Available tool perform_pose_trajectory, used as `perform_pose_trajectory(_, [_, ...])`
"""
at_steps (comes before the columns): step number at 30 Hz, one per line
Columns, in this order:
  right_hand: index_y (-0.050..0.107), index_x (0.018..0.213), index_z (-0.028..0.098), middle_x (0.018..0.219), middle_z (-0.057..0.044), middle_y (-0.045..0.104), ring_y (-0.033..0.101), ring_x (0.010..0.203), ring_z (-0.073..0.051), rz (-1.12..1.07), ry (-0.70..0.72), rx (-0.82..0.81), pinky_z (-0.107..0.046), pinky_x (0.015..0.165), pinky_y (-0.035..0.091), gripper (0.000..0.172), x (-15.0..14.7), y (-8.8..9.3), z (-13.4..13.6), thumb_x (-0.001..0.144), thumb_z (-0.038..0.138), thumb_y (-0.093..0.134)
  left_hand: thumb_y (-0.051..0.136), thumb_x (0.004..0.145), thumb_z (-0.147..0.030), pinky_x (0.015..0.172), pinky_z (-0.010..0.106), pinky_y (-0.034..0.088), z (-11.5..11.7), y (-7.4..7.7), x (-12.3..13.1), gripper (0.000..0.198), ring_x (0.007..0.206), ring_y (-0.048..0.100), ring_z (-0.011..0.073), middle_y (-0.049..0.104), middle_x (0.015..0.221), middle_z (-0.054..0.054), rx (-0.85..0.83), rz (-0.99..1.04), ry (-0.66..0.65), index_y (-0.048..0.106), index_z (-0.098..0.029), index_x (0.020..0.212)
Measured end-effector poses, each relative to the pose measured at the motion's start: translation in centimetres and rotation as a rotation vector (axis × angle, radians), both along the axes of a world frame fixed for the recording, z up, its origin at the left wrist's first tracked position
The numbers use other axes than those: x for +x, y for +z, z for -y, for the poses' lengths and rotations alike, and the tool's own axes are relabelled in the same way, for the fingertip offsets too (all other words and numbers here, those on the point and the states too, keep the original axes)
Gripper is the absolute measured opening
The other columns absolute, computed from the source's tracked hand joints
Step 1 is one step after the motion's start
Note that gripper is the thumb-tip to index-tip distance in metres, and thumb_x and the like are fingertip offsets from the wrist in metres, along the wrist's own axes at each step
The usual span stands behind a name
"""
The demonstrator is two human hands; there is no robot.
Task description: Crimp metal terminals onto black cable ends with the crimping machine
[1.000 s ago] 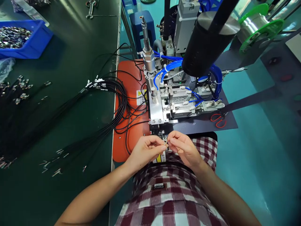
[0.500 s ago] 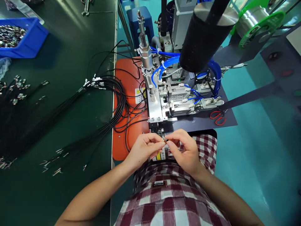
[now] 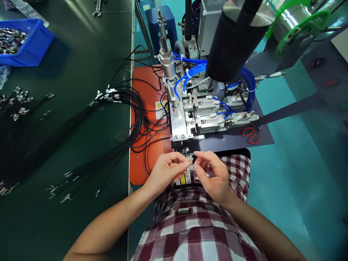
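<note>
Left hand: left hand (image 3: 166, 169) is held at the front edge of the machine, thumb and forefinger pressed together on a small silvery metal terminal piece (image 3: 190, 162).
Right hand: right hand (image 3: 211, 174) is set just opposite, fingertips (image 3: 196, 167) pinched on the same small piece from the other side; remaining fingers are curled loosely.
Part location: the terminal piece is held between both hands, just below the machine's front slot and above a yellow-and-white warning label (image 3: 185, 178). Whether a wire is attached cannot be told; too small.
Machine: a silver-and-black benchtop press with blue pneumatic hoses (image 3: 190, 116) is placed directly ahead of the hands, on an orange base plate (image 3: 144, 108).
Cables: a bundle of thin black cables with metal ends (image 3: 127, 119) is looped over the orange plate and fanned out across the dark green bench mat (image 3: 67, 145) to the left, well apart from the hands.
Bin: a blue plastic bin of small metal parts (image 3: 24, 43) is seen at the far left of the mat.
Scissors: red-handled scissors (image 3: 251, 135) are laid on the dark sheet to the right of the press.
Reel: a green-flanged reel (image 3: 296, 25) is mounted at upper right.
Clothing: a red-and-white checked shirt (image 3: 195, 232) is worn by the person.
</note>
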State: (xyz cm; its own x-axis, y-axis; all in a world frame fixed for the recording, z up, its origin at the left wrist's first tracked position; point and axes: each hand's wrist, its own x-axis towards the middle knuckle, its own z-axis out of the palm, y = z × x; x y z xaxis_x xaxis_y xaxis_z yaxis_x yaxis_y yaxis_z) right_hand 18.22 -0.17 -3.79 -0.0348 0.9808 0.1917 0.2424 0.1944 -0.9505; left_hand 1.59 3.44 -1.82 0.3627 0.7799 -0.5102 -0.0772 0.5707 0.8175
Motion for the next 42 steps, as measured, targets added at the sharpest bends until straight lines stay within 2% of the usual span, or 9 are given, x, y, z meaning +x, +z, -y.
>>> perform_pose_trajectory(4, [0.061,0.115,0.027,0.088,-0.003,0.061,0.056,0.068,-0.016,0.043,-0.009,0.040,-0.031,0.059,0.050,0.034,-0.1,-0.2,0.0,0.085,0.011,0.059,0.076,0.072,-0.039,0.037,0.015,0.025,-0.1,0.1,0.0,0.030,0.038,0.038,0.0023,0.053,0.052,-0.004,0.002,0.001,0.007,0.063,-0.012,0.073])
perform_pose_trajectory(9, [0.062,0.117,0.027,0.096,-0.006,0.068,0.064,0.080,-0.019,0.211,-0.014,0.200,-0.034,0.067,0.055,0.037,0.0,-0.4,0.3,0.084,0.010,0.060,0.077,0.070,-0.040,0.037,0.016,0.024,-0.1,0.1,0.1,0.032,0.039,0.037,0.0026,0.051,0.051,-0.005,-0.004,-0.003,0.023,0.062,-0.012,0.072])
perform_pose_trajectory(16, [0.066,0.100,0.027,0.086,-0.004,0.073,0.067,0.077,-0.019,0.252,-0.111,0.273,-0.035,0.067,0.055,0.025,-0.3,-0.7,0.0,0.082,0.011,0.066,0.075,0.073,-0.039,0.039,0.016,0.025,0.5,0.0,0.5,0.029,0.040,0.037,0.0033,0.044,0.047,-0.007,0.086,-0.031,0.046,0.061,-0.013,0.074])
perform_pose_trajectory(23, [0.061,0.082,0.023,0.077,-0.001,0.062,0.050,0.056,-0.013,0.114,-0.098,0.054,-0.029,0.053,0.043,0.008,-0.6,-0.6,-0.3,0.083,0.015,0.063,0.075,0.073,-0.037,0.040,0.017,0.029,0.6,-0.4,0.5,0.027,0.043,0.039,0.0037,0.048,0.054,-0.005,0.098,-0.014,0.063,0.065,-0.014,0.082])
perform_pose_trajectory(26, [0.057,0.080,0.022,0.076,-0.001,0.058,0.047,0.059,-0.013,0.073,-0.092,-0.023,-0.029,0.054,0.040,0.008,-0.8,-0.5,-0.3,0.086,0.016,0.059,0.071,0.078,-0.037,0.041,0.016,0.029,0.7,-0.5,0.4,0.027,0.042,0.039,0.0040,0.047,0.052,-0.006,0.103,-0.012,0.073,0.067,-0.015,0.093])
perform_pose_trajectory(28, [0.056,0.080,0.021,0.076,-0.001,0.055,0.047,0.060,-0.013,0.041,-0.087,-0.076,-0.028,0.055,0.039,0.009,-1.0,-0.6,-0.2,0.088,0.017,0.056,0.070,0.079,-0.036,0.040,0.016,0.029,0.8,-0.5,0.5,0.024,0.041,0.038,0.0034,0.048,0.054,-0.006,0.122,-0.025,0.105,0.067,-0.015,0.090])
perform_pose_trajectory(32, [0.056,0.082,0.021,0.078,0.000,0.053,0.045,0.061,-0.012,-0.032,-0.073,-0.173,-0.026,0.056,0.038,0.009,-1.6,-1.0,0.2,0.090,0.020,0.054,0.071,0.078,-0.031,0.040,0.017,0.032,1.1,-0.5,0.7,0.017,0.047,0.043,0.0026,0.057,0.079,0.000,0.249,-0.080,0.186,0.067,-0.015,0.081])
perform_pose_trajectory(35, [0.055,0.083,0.021,0.078,0.000,0.052,0.046,0.062,-0.012,-0.087,-0.060,-0.234,-0.027,0.058,0.040,0.010,-2.2,-1.3,0.4,0.092,0.022,0.052,0.070,0.079,-0.028,0.044,0.016,0.035,1.3,-0.4,0.8,0.013,0.058,0.048,0.0056,0.058,0.085,0.002,0.354,-0.152,0.204,0.068,-0.016,0.080])
perform_pose_trajectory(42, [0.057,0.082,0.020,0.078,0.000,0.053,0.046,0.062,-0.012,-0.096,-0.029,-0.215,-0.026,0.056,0.037,0.008,-1.5,-1.0,0.2,0.090,0.021,0.055,0.074,0.075,-0.033,0.044,0.017,0.034,0.8,0.2,0.7,0.021,0.050,0.046,0.0047,0.059,0.068,-0.001,0.140,-0.053,0.132,0.066,-0.014,0.079])
